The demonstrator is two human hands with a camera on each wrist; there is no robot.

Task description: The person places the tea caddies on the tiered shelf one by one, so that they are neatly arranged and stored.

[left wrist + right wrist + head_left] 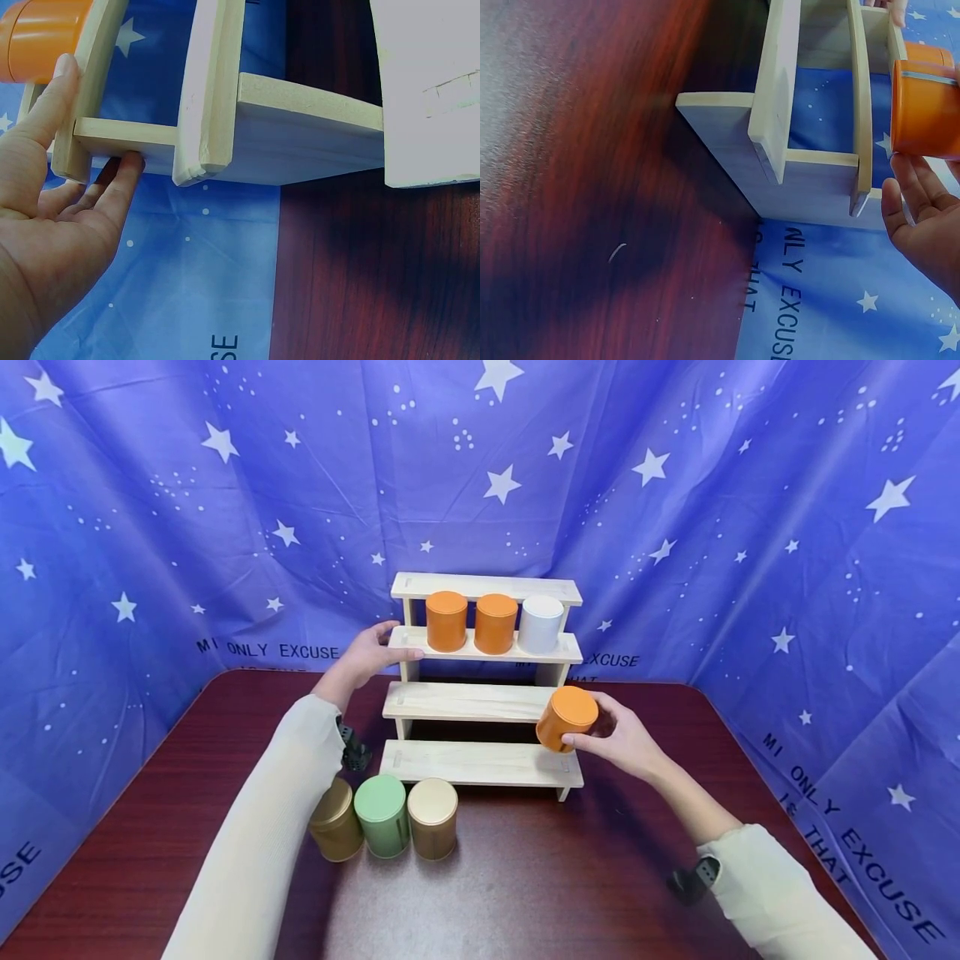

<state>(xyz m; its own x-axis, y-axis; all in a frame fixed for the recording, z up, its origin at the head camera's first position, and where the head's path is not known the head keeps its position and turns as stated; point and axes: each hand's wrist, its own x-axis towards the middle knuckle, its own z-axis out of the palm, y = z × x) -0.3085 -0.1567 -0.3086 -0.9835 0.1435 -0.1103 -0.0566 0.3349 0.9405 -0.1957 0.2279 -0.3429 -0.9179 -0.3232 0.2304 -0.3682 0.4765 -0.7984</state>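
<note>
My right hand (630, 742) holds an orange canister (567, 718), tilted, over the right end of the lower tiers of a stepped wooden rack (480, 762). In the right wrist view, part of that orange canister (926, 109) runs past the edge. At the rack's left side, my left hand (366, 655) grips the end of the second board from the top. Its thumb lies along the board in the left wrist view, and the fingers (124, 184) reach underneath by the side support. Two orange canisters (447, 622) and a white canister (541, 625) stand upright on that same board.
In front of the rack's left part, a dark gold canister (336, 821), a green canister (382, 817) and a light gold canister (432, 820) stand on the dark red table (540, 877). A blue star-patterned curtain (300, 485) surrounds the back and sides.
</note>
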